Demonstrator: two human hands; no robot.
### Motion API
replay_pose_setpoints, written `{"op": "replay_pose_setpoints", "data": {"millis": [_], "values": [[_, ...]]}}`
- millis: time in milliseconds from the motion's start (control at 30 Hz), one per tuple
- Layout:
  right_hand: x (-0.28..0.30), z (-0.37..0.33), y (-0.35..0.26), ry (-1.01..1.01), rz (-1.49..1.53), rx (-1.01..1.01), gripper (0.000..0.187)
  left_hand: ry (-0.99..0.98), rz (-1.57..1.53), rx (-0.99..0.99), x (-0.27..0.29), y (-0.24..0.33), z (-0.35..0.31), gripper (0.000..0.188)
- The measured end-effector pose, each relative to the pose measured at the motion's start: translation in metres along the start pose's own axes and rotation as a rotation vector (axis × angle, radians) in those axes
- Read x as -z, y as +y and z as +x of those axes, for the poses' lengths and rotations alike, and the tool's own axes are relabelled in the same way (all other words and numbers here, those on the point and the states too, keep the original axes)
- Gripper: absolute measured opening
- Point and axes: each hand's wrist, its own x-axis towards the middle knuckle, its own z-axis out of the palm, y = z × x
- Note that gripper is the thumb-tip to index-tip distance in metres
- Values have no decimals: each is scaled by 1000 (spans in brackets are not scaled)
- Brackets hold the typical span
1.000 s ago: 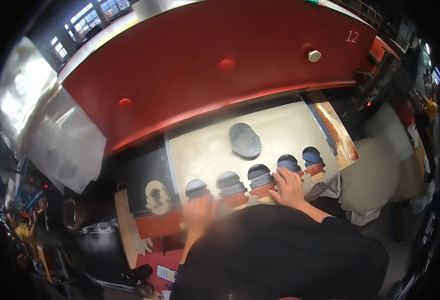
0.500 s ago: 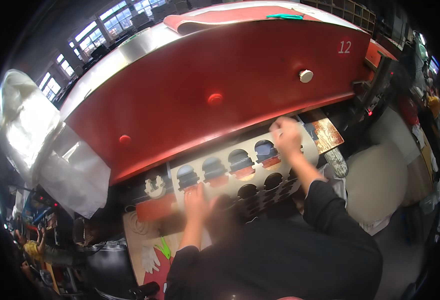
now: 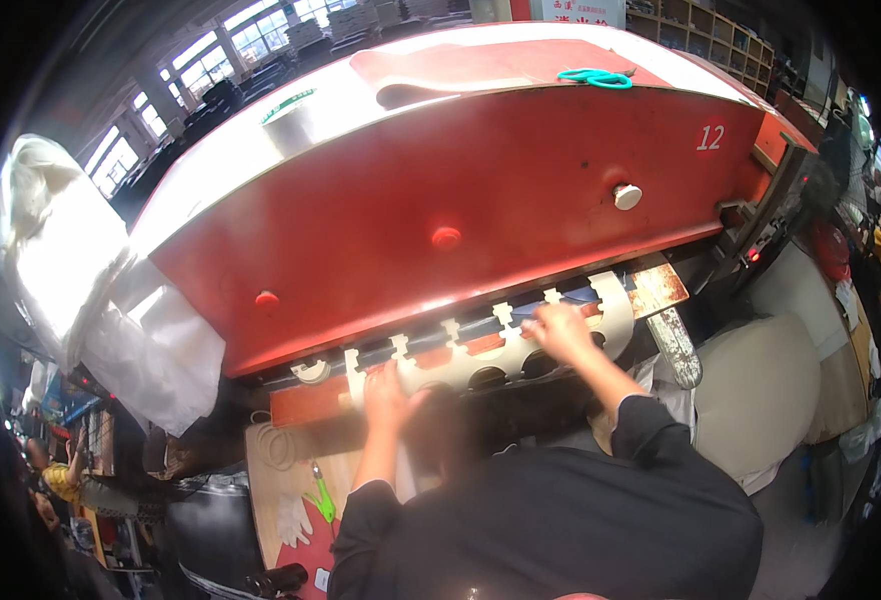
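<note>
A beige sheet [image 3: 615,312] with rows of rounded cut-outs lies below the front of a large red press [image 3: 360,220]. Its far edge ends in open half-round notches with narrow tabs between them. My left hand [image 3: 390,400] is on the sheet's left part, thumb apart, fingers closed at a tab; blur softens its outline. Toward the right, my right hand [image 3: 563,335] has its fingers bent in on the sheet's notched edge. A small stack of pale curved pieces [image 3: 310,371] sits left of the sheet, partly under the press.
A wooden board [image 3: 275,475] at lower left holds green-handled snips [image 3: 322,498] and a pale glove [image 3: 293,520]. Teal-handled scissors [image 3: 600,78] lie on the press top. A white plastic bag [image 3: 65,250] hangs at left; a rusty metal plate [image 3: 657,290] juts out at right.
The sheet has shifted toward me, and its far edge now shows open notches instead of whole holes. My right hand has come lower and nearer. The view has tilted slightly.
</note>
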Motion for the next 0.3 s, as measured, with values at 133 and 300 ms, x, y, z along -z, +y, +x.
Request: {"op": "replay_pose_setpoints", "data": {"millis": [133,300], "values": [[-39,-28,-12,342,66,235,28,-37,-26,67,-1,3,1,86],[-45,-26,-4,258,-32,226,28,-12,23,127,0,9,9,85]]}}
